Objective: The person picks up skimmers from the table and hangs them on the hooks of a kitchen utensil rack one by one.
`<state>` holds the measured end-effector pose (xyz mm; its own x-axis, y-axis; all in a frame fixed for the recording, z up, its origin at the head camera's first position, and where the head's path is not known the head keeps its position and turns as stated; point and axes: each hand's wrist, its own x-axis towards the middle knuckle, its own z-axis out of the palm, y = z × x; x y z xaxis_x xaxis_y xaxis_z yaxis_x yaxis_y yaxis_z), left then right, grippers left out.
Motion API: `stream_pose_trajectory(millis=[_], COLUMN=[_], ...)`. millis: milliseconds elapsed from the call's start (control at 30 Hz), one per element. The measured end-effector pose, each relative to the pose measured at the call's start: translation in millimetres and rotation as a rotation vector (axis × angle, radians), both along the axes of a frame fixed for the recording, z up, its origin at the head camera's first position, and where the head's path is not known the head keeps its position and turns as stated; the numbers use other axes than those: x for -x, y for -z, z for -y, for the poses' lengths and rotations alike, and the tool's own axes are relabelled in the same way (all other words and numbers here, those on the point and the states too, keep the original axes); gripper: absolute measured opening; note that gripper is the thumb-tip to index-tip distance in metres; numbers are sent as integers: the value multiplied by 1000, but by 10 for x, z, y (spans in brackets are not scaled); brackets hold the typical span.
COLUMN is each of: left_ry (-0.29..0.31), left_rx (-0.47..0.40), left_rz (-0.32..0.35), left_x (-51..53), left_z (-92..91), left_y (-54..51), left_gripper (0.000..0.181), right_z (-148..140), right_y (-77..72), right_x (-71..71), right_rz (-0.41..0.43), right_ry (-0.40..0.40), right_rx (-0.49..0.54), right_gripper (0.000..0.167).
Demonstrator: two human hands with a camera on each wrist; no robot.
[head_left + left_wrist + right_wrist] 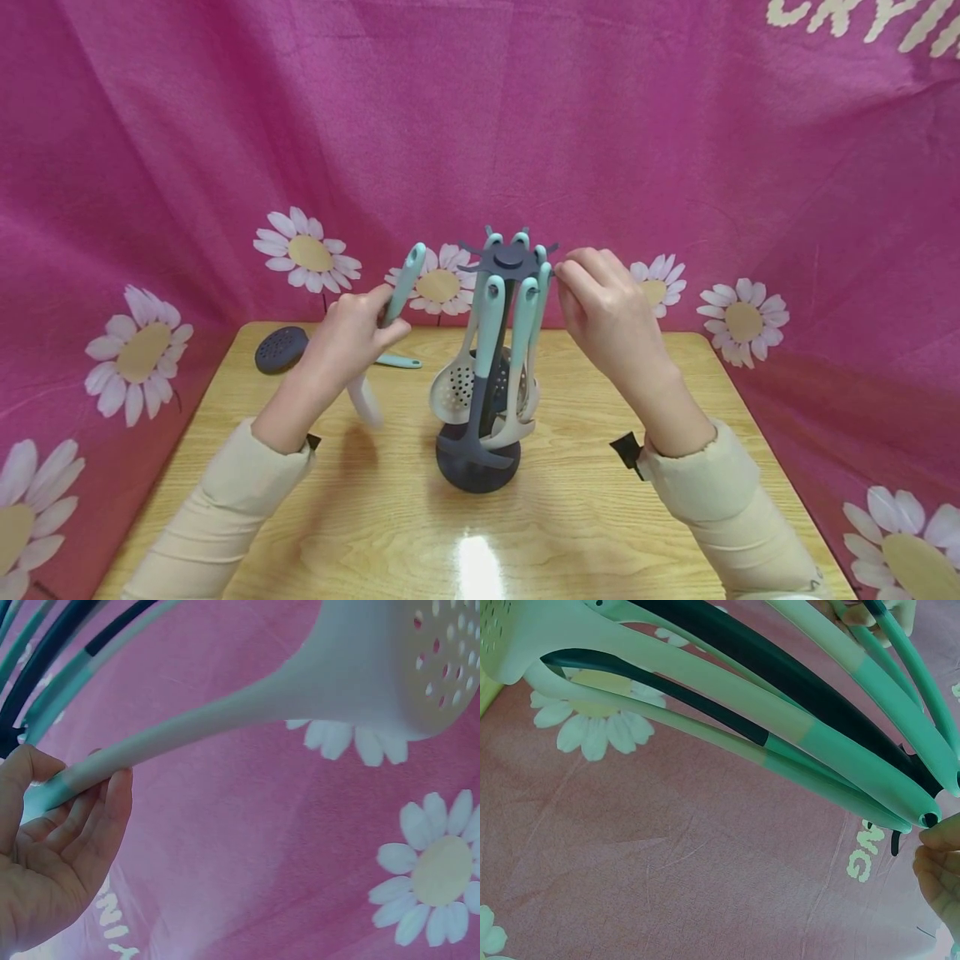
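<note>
In the head view my left hand [348, 333] grips the mint handle [407, 279] of a pale skimmer, its head [366, 404] hanging below the hand. The left wrist view shows the holes in the skimmer's broad head [442, 667]. A dark utensil rack [508, 260] stands at the middle, hung with several mint-handled utensils, including a pale slotted spoon [452, 390] and a dark-headed utensil [480, 417]. At its right side my right hand [611, 312] pinches a hook tip, with curled fingers by a hanging handle's end [928, 819]. The fingertips' exact contact is partly hidden.
A dark perforated utensil [281, 350] lies on the wooden table [570, 517] at the left, partly behind my left forearm. The rack's round dark base [477, 477] sits on the table. Pink cloth [450, 125] with daisies hangs behind and along both sides.
</note>
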<state>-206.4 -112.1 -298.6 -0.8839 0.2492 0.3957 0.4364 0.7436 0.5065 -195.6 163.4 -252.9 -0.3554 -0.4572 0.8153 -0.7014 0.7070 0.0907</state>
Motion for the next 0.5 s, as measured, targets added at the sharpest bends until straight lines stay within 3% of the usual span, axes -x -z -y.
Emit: stream_pose_trajectory(millis=[167, 500], left_ry=[14, 78], left_rx=[-3, -9], left_rz=[41, 25], left_x=[-64, -129], left_z=[-50, -140], left_y=[-62, -108], left_gripper=[11, 6], right_z=[2, -3], right_y=[-4, 1], right_x=[-1, 9], right_rz=[-2, -3], right_ry=[-9, -3], right_rx=[-1, -3], right_gripper=[10, 11])
